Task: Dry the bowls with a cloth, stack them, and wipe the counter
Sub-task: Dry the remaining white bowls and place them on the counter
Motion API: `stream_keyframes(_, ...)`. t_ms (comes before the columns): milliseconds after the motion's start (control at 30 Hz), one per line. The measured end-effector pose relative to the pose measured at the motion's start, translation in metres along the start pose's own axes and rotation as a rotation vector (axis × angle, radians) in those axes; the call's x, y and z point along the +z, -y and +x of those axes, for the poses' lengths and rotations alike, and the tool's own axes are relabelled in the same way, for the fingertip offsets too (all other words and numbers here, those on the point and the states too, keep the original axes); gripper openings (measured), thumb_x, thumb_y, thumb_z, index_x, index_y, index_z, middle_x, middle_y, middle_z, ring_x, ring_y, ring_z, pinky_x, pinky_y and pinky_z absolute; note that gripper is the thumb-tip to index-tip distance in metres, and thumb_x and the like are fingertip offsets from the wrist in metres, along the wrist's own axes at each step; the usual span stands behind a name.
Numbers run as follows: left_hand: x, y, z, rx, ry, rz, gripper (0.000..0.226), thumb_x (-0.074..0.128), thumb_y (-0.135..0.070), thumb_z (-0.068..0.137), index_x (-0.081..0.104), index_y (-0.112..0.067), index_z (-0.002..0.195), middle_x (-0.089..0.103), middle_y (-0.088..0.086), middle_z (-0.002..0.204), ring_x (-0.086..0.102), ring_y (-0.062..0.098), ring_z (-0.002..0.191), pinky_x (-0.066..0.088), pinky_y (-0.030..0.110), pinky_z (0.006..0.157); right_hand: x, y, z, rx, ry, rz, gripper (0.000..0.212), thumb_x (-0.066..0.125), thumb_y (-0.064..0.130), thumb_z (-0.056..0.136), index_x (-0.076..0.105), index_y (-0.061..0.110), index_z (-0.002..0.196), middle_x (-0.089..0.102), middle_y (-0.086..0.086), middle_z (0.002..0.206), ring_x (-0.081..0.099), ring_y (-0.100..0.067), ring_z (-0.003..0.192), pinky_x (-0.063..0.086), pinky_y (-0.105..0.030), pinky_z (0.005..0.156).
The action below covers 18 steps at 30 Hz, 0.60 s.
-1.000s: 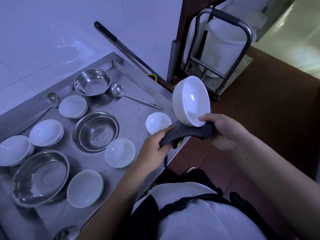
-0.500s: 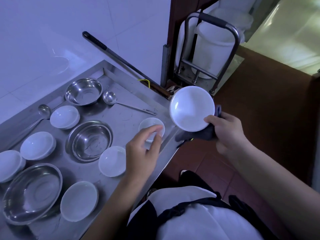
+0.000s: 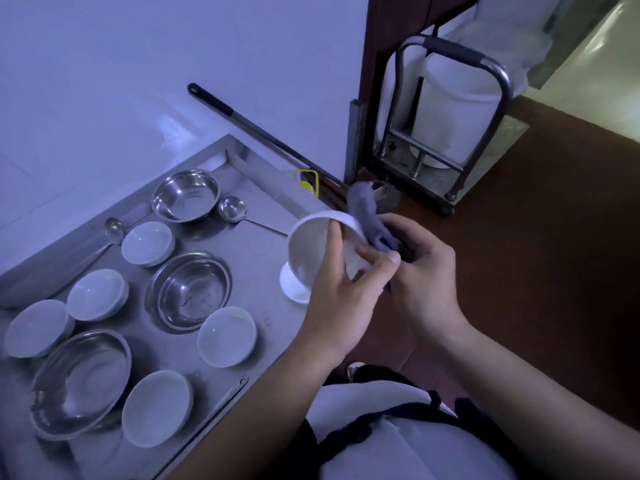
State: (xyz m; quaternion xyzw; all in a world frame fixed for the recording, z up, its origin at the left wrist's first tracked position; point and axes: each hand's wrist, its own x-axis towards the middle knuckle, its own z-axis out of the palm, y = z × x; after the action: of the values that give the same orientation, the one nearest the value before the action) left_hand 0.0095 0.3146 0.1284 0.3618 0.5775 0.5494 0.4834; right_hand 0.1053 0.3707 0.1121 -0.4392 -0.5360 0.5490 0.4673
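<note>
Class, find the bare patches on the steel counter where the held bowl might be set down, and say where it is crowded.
Bare counter lies between the ladle, the middle steel bowl and the small white bowl at the edge. The left side, with the white bowls and the big steel bowl, is crowded.

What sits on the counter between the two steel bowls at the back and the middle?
In the head view, bare steel counter separates the back steel bowl and the middle steel bowl; a white bowl sits just left.
</note>
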Motion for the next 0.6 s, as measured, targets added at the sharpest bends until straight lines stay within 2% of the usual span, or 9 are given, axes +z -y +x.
stream_keyframes(67,-0.004,-0.005,0.004,0.015,-0.062,-0.097,0.019,0.069,-0.018,0.084,0.054,-0.019,0.096,0.060,-0.017,0.074,0.060,-0.001,0.073,0.046,0.020,0.072,-0.002,-0.002,0.004,-0.045,0.080,0.005,0.028,0.076,0.000,0.083,0.075,0.008,0.110,0.075,0.003,0.093,0.063,-0.007,0.087,0.051,-0.031,0.080)
stream_keyframes(133,-0.010,-0.011,0.006,0.046,-0.077,-0.202,0.024,0.062,-0.004,0.083,0.057,-0.027,0.078,0.054,-0.016,0.067,0.052,0.003,0.069,0.040,0.025,0.071,-0.010,0.000,0.009,-0.116,0.144,-0.018,0.030,0.073,0.000,0.085,0.074,0.008,0.113,0.076,0.004,0.108,0.066,-0.007,0.102,0.050,-0.028,0.093)
stream_keyframes(167,-0.013,-0.011,0.006,0.061,-0.072,-0.223,0.027,0.058,-0.002,0.081,0.063,-0.028,0.081,0.057,-0.011,0.073,0.053,0.006,0.074,0.039,0.027,0.072,-0.015,0.002,0.013,-0.164,0.193,-0.028,0.030,0.072,0.002,0.085,0.073,0.006,0.115,0.075,0.002,0.115,0.066,-0.010,0.111,0.049,-0.030,0.100)
stream_keyframes(200,-0.016,-0.014,0.006,0.072,-0.066,-0.231,0.031,0.057,-0.001,0.079,0.068,-0.027,0.093,0.061,-0.004,0.082,0.054,0.010,0.081,0.041,0.028,0.075,-0.020,0.004,0.017,-0.220,0.256,-0.040,0.031,0.071,0.003,0.085,0.072,0.005,0.115,0.073,-0.002,0.121,0.065,-0.015,0.118,0.047,-0.034,0.105)
stream_keyframes(267,-0.020,-0.016,0.007,0.100,-0.049,-0.188,0.043,0.058,0.000,0.079,0.067,-0.022,0.115,0.069,0.001,0.096,0.061,0.013,0.091,0.047,0.029,0.081,-0.028,0.009,0.024,-0.337,0.394,-0.087,0.032,0.071,0.002,0.085,0.070,0.007,0.117,0.067,-0.004,0.130,0.060,-0.018,0.127,0.044,-0.034,0.110)
stream_keyframes(333,-0.023,-0.017,0.011,0.089,-0.019,-0.180,0.047,0.059,0.005,0.081,0.065,-0.017,0.123,0.074,0.003,0.104,0.067,0.016,0.096,0.054,0.031,0.085,-0.037,0.015,0.031,-0.389,0.531,-0.122,0.034,0.069,0.002,0.087,0.067,0.007,0.120,0.060,-0.005,0.139,0.055,-0.017,0.134,0.041,-0.031,0.112)
stream_keyframes(433,-0.027,-0.018,0.017,0.061,0.007,-0.176,0.052,0.054,0.015,0.086,0.066,-0.015,0.127,0.073,0.011,0.114,0.068,0.024,0.105,0.055,0.046,0.091,-0.048,0.024,0.046,-0.354,0.706,-0.139,0.030,0.059,0.013,0.096,0.066,0.003,0.124,0.053,-0.007,0.147,0.048,-0.016,0.139,0.036,-0.027,0.114)
stream_keyframes(533,-0.026,-0.026,0.021,0.037,0.032,-0.158,0.051,0.056,0.010,0.085,0.064,-0.015,0.129,0.070,0.016,0.119,0.065,0.031,0.109,0.048,0.061,0.097,-0.052,0.030,0.064,-0.440,0.709,-0.249,0.033,0.059,0.013,0.097,0.063,0.011,0.129,0.052,-0.001,0.148,0.046,-0.015,0.140,0.035,-0.031,0.115)
stream_keyframes(600,-0.025,-0.032,0.024,0.030,0.048,-0.115,0.051,0.059,0.006,0.086,0.060,-0.011,0.134,0.068,0.021,0.121,0.063,0.035,0.110,0.047,0.062,0.095,-0.052,0.033,0.074,-0.509,0.701,-0.342,0.052,0.066,0.018,0.092,0.052,0.014,0.142,0.048,0.006,0.150,0.042,-0.016,0.141,0.032,-0.037,0.118)
